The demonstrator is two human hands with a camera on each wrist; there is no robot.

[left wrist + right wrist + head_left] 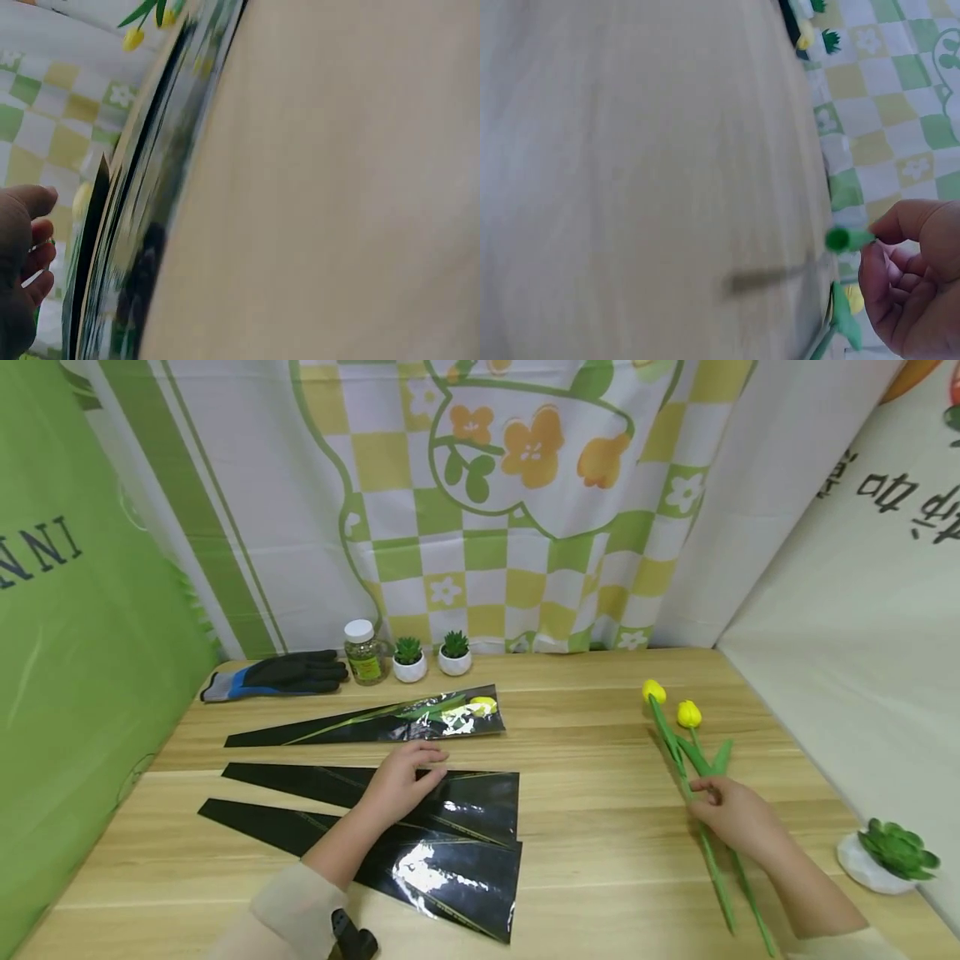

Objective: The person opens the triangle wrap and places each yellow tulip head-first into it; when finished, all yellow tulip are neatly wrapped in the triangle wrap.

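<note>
Over on the right of the surface [592, 860], right hand [738, 818] pinching the left tulip [666, 731] by its green stem, thumb and fingers curled in, stem's bottom end off the surface in the right wrist view. Just beside it, the right tulip [689, 714], also yellow, stem passing under that hand. Left hand [408, 785] loose, fingers slightly bent, nothing in its grasp, right over the middle sleeve [480, 797], glossy black plastic. Honestly can't tell if touching it. Nearer the camera, same kind of thing, the near sleeve [465, 868]. Past the left hand, the far sleeve [270, 735], with a yellow tulip inside [483, 704]. Along the back: glove [288, 677], white-lidded jar [365, 656], two small succulents [455, 647]. Far right, one more succulent [888, 856].
</note>
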